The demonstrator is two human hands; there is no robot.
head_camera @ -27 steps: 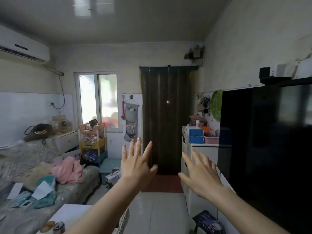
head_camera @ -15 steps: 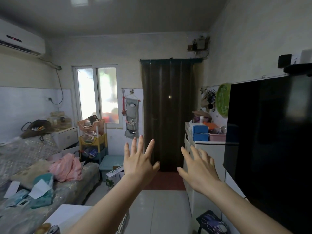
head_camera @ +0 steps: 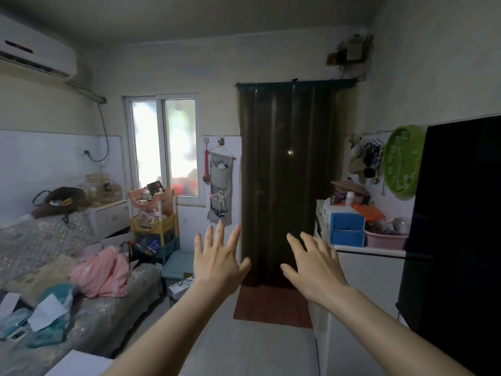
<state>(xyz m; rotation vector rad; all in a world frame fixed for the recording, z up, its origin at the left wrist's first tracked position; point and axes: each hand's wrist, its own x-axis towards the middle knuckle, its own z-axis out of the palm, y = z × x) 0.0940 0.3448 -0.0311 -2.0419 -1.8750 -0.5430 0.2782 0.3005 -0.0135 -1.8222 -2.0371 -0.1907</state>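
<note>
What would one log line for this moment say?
left hand: open, raised, empty | right hand: open, raised, empty | ahead: dark door curtain

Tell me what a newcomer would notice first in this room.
First, the left hand and right hand, both held up mid-frame with fingers spread, holding nothing. Behind them a dark curtain hangs at the far end, with the bright window to its left. A round green basin hangs on the right, and a pink cloth lies on the bed at left.
</note>
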